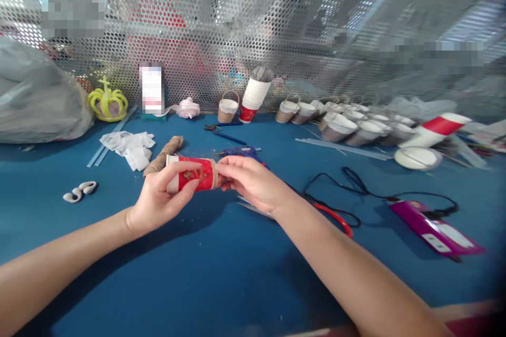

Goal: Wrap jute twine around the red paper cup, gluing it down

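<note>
A red and white paper cup (192, 174) lies sideways above the table, with my left hand (155, 197) closed around it. Tan twine (215, 174) circles the cup's right-hand end. At that end my right hand (255, 183) pinches the twine between thumb and fingers; its fingertips are partly hidden. Just behind the cup is a skein of jute twine (169, 151). A blue glue gun (241, 152) lies behind my right hand, and scissors with red handles (334, 218) are partly under my right forearm.
Blue-handled pliers (227, 133), a stack of cups (255, 92) and a twine-covered cup with a handle (228, 110) stand further back. Many similar cups (340, 125) crowd the right rear. A purple power strip (435, 229) with black cable lies right; white earbuds (81, 191) lie left.
</note>
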Demonstrator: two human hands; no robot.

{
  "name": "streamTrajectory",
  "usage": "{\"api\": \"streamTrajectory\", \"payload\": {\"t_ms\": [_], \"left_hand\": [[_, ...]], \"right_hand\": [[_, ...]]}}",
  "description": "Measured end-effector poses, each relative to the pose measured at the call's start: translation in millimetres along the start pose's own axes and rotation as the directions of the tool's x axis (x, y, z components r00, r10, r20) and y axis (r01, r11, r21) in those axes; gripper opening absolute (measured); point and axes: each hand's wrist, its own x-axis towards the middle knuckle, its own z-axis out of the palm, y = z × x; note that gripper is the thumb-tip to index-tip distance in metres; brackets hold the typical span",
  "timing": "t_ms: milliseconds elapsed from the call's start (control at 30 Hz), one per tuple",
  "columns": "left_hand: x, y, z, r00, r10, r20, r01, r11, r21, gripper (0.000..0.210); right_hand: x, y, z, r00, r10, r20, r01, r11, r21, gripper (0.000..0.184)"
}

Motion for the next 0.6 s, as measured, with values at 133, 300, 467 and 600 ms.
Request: {"api": "streamTrajectory", "payload": {"t_ms": [133,300,467,600], "left_hand": [[6,-4,-2.9,0.976,-0.215,-0.019,0.202,0.939,-0.279,0.045],[21,0,-8.5,0.870,-0.436,0.231,0.475,0.610,-0.635,0.038],[20,2,-7.6,0.867,-0.438,0.237,0.484,0.626,-0.611,0.032],[13,1,-3.7,0.937,-0.292,0.193,0.348,0.832,-0.431,0.030]], "right_hand": [[-5,-3,-1,0.983,-0.181,-0.018,0.174,0.963,-0.205,0.013],[-19,-13,3,0.900,-0.389,0.197,0.427,0.692,-0.583,0.011],[-22,-21,-1,0.891,-0.390,0.231,0.431,0.571,-0.698,0.012],[-19,-22,-11,0.874,-0.481,0.076,0.379,0.574,-0.726,0.018]]}}
